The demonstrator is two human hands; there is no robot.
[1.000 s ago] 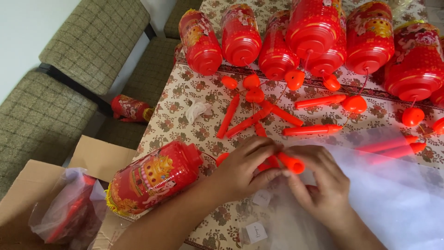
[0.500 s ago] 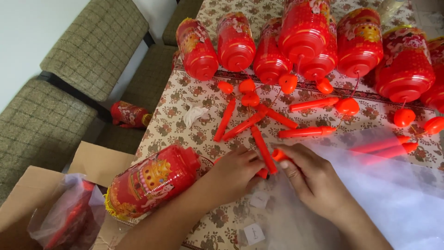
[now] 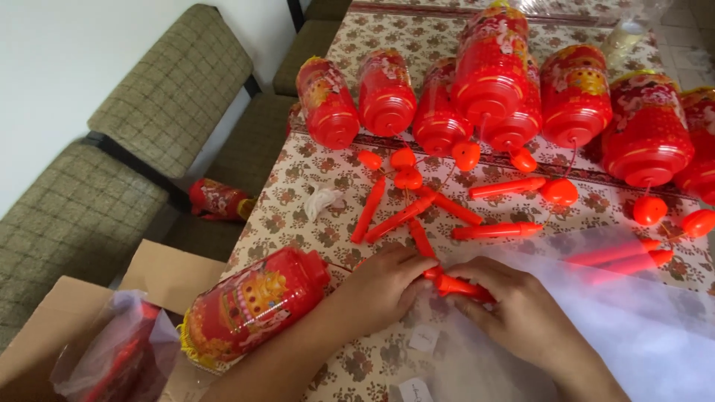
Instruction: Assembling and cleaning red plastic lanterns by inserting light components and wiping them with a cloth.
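My left hand [image 3: 383, 286] and my right hand [image 3: 514, 309] meet over a table with a flowered cloth [image 3: 298, 201]. Together they grip a small red plastic stick with a pointed tip [image 3: 454, 285]; the fingers of both hands are closed around it. A red cylindrical lantern [image 3: 249, 305] lies on its side just left of my left wrist, at the table's edge. More loose red sticks [image 3: 398, 218] lie spread on the cloth beyond my hands.
Several red lanterns [image 3: 491, 74] lie in a row at the far side, with round red caps [image 3: 558, 191] below them. A clear plastic bag [image 3: 633, 327] covers the right. A cardboard box [image 3: 45, 350] holding a bag stands lower left beside upholstered chairs [image 3: 89, 201].
My hands have closed in on the red stick and brought it lower and nearer to me. The view has shifted slightly.
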